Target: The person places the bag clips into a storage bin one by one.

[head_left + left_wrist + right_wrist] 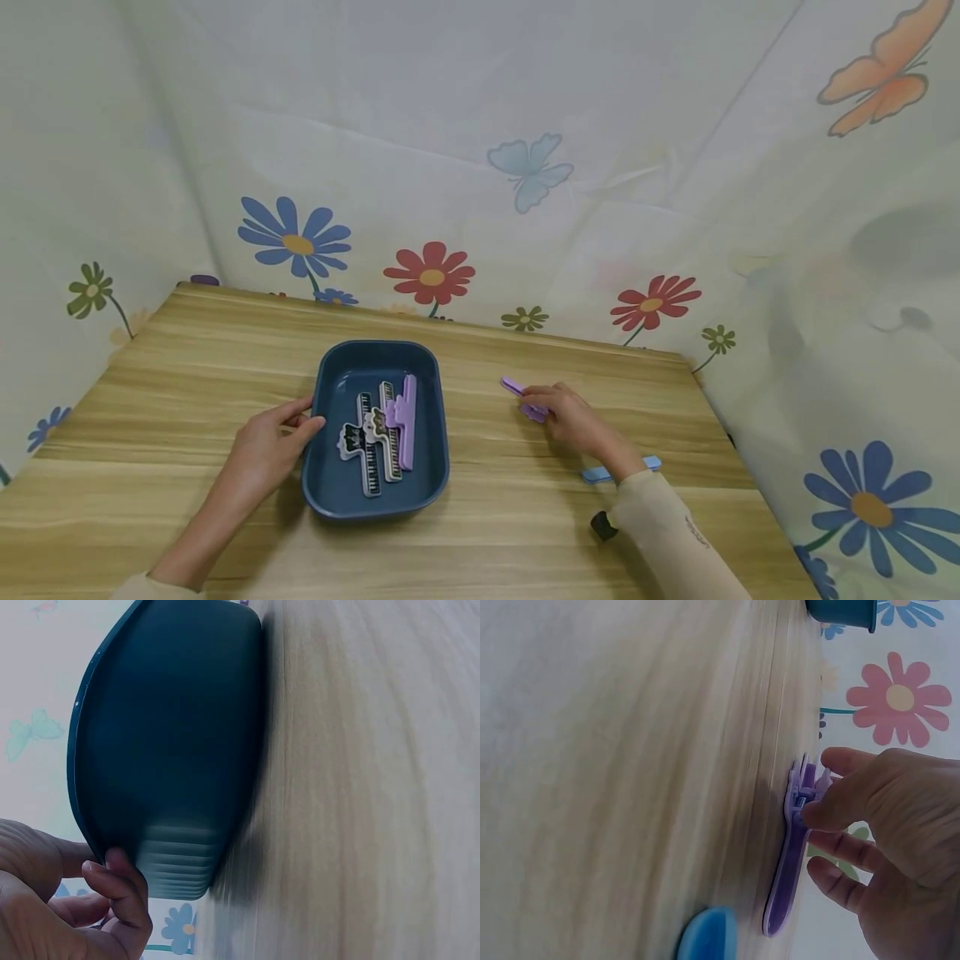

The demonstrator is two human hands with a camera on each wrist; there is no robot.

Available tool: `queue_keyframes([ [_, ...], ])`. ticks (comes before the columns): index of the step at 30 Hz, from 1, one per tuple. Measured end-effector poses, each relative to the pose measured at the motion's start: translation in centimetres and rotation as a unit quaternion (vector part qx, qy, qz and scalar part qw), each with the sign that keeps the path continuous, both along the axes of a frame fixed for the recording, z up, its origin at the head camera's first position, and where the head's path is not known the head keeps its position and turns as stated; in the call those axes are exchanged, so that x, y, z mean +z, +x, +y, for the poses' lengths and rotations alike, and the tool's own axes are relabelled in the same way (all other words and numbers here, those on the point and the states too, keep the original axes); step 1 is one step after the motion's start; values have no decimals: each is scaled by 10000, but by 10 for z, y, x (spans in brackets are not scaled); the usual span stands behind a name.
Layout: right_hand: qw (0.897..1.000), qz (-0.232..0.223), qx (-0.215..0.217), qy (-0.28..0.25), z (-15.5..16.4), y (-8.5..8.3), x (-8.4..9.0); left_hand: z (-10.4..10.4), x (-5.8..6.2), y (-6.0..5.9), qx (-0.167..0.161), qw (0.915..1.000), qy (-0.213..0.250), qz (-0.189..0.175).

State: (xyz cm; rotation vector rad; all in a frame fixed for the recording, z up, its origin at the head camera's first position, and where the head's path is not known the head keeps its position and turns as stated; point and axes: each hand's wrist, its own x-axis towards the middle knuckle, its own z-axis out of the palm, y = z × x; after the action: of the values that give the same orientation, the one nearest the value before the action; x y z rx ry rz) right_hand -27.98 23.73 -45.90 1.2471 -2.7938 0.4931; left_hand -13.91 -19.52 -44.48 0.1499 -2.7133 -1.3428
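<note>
In the head view, the left hand grips the rim of the dark blue tray on the wooden table. The tray holds two piano-key clips and one purple clip. The right hand pinches a long lilac clip, flat on the table right of the tray. The left wrist view shows fingers curled on the tray edge. The right wrist view shows thumb and fingers on the clip's spring end.

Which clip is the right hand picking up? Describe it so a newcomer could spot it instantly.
Start at the dark blue tray mid-table and look to its right, where the right hand pinches a purple clip lying on the bare wood. Unlike the clips in the tray and the blue clip nearer the sleeve, it is the only one being touched.
</note>
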Motion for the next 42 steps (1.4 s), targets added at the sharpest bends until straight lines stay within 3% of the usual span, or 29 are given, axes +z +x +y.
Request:
queue_keyframes([
  [14,9998,-120,-114,-51,3,0,-4,0,1,0,-3,9999,32,-99],
  [33,9994,211,-168,-193,-7,-2,-9,1,2,1,23,10000,65,-18],
  [37,9981,-208,-334,-468,-9,-1,-9,1,2,1,26,10000,62,-49],
  [42,9884,-900,-738,-972,-9,1,-8,1,2,2,48,9999,61,-75],
])
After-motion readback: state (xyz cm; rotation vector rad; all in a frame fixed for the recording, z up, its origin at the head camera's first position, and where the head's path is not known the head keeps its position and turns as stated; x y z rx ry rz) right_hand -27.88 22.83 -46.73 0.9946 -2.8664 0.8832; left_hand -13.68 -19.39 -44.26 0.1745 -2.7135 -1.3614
